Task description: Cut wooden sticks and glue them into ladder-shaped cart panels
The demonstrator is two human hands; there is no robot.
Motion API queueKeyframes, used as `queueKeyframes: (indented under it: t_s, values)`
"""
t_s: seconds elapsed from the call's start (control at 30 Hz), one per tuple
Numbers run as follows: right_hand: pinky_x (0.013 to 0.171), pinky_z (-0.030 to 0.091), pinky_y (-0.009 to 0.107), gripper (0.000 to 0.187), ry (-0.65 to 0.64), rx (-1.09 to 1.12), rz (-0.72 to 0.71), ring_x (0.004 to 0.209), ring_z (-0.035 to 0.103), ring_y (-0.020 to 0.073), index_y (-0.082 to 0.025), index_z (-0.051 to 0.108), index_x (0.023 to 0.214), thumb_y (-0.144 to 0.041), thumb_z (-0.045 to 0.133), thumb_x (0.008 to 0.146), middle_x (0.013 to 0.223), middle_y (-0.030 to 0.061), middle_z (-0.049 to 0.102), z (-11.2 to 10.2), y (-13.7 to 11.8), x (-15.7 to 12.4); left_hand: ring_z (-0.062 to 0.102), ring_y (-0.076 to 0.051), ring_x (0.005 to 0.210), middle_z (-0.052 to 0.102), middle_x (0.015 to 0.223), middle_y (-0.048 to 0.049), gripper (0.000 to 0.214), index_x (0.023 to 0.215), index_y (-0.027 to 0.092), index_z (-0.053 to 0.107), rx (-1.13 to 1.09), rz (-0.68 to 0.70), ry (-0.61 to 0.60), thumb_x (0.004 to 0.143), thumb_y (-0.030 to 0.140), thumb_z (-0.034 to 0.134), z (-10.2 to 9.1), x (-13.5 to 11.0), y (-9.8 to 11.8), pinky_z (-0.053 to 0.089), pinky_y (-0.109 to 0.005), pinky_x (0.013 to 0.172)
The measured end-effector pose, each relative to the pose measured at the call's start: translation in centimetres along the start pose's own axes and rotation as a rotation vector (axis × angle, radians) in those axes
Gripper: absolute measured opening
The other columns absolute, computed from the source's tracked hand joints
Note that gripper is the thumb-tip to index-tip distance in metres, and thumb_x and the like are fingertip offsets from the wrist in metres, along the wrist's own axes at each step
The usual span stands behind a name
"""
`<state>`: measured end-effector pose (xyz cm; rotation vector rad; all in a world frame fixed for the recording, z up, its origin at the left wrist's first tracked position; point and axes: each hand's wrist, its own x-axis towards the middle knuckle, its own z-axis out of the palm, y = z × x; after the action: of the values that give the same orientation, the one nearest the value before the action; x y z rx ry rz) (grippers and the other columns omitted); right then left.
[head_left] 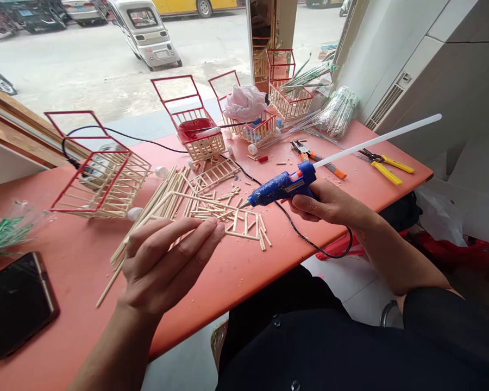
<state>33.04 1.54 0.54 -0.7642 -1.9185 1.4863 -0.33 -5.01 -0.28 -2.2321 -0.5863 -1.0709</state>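
My right hand (324, 203) grips a blue glue gun (283, 187), and a long white glue stick (378, 140) sticks out of its back. The gun's nozzle points left, over a ladder-like frame of pale wooden sticks (246, 235). My left hand (173, 260) is closed in a pinch in front of the frame, just left of the nozzle. Whatever lies between its fingertips is too small or hidden to make out. Behind this hand are long wooden sticks (163, 195) and a heap of short cut sticks (215, 209). Another ladder-like piece (215, 176) lies just beyond them.
Several small stick carts with red handles, such as one cart (106, 184) at left, stand along the window side. Orange-handled pliers (330, 165) and yellow-handled pliers (385, 165) lie at right. A phone (20, 304) rests at left. The gun's black cord (297, 233) hangs past the table edge.
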Motion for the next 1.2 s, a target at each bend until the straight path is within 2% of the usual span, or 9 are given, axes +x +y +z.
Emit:
queueKeyframes:
  t_s: [0.27,0.43,0.6,0.7,0.8,0.97,1.13,1.2]
  values:
    - [0.045,0.031,0.018,0.046,-0.087,0.15,-0.077,0.053,0.037,0.0033,-0.017,0.054,0.086,-0.053,0.068,0.111,0.068,-0.0081,0.043,0.6,-1.0,-0.5,0.08,-0.021,0.093,0.088,0.109,-0.0064,0.031,0.114,0.012,0.084,0.018,0.061,0.006,0.087,-0.004,0.088,-0.1,0.2,-0.1,0.061,-0.036,0.08]
    - [0.047,0.033,0.019,0.039,-0.124,0.192,-0.071,0.055,0.041,0.0043,-0.013,0.061,0.101,-0.05,0.068,0.112,0.072,-0.0077,0.045,0.9,-0.9,-1.1,0.081,-0.021,0.095,0.088,0.112,-0.0047,0.031,0.117,0.018,0.084,0.02,0.06,-0.002,0.091,0.001,0.086,0.0,0.0,-0.2,0.063,-0.036,0.079]
    - [0.05,0.033,0.02,0.044,-0.12,0.167,-0.025,0.056,0.038,0.0045,-0.018,0.053,0.09,-0.054,0.071,0.109,0.071,-0.0078,0.042,1.1,-0.9,-1.2,0.08,-0.02,0.09,0.088,0.113,0.0003,0.031,0.111,0.026,0.084,0.036,0.069,0.011,0.092,0.002,0.085,0.1,-0.2,-0.4,0.062,-0.037,0.073]
    - [0.05,0.034,0.021,0.049,-0.121,0.139,-0.007,0.056,0.038,0.0051,-0.019,0.051,0.086,-0.058,0.071,0.108,0.071,-0.0075,0.041,1.1,-0.9,-1.2,0.08,-0.021,0.092,0.088,0.111,-0.0016,0.031,0.108,0.024,0.084,0.034,0.066,0.016,0.09,0.0,0.085,0.1,-0.1,-0.5,0.062,-0.038,0.073]
    - [0.051,0.034,0.022,0.049,-0.114,0.112,0.0,0.056,0.038,0.0055,-0.018,0.053,0.087,-0.059,0.07,0.108,0.07,-0.0073,0.042,1.0,-1.0,-1.2,0.081,-0.023,0.096,0.088,0.112,-0.0047,0.034,0.113,0.021,0.085,0.015,0.068,0.017,0.088,-0.002,0.085,0.1,-0.1,-0.4,0.061,-0.039,0.075]
    - [0.051,0.033,0.022,0.048,-0.105,0.082,0.005,0.057,0.038,0.0054,-0.018,0.053,0.09,-0.06,0.07,0.108,0.071,-0.0071,0.043,1.0,-0.9,-1.3,0.081,-0.023,0.096,0.088,0.114,-0.002,0.036,0.115,0.025,0.084,0.013,0.055,0.02,0.09,-0.001,0.084,0.1,-0.4,-0.4,0.061,-0.039,0.075]
    - [0.049,0.031,0.021,0.047,-0.115,0.11,-0.006,0.056,0.036,0.0048,-0.019,0.052,0.09,-0.058,0.071,0.108,0.071,-0.0083,0.039,1.0,-0.9,-1.4,0.08,-0.023,0.095,0.088,0.113,-0.0062,0.037,0.117,0.017,0.084,0.003,0.055,0.019,0.086,-0.004,0.086,0.1,-0.4,-0.4,0.06,-0.04,0.077]
    - [0.049,0.029,0.021,0.047,-0.114,0.113,0.001,0.056,0.035,0.0049,-0.019,0.052,0.089,-0.058,0.071,0.108,0.071,-0.0084,0.039,0.9,-1.0,-1.5,0.08,-0.023,0.096,0.088,0.114,-0.0048,0.039,0.118,0.02,0.085,-0.001,0.055,0.022,0.087,-0.004,0.085,0.1,-0.5,-0.4,0.06,-0.04,0.078]
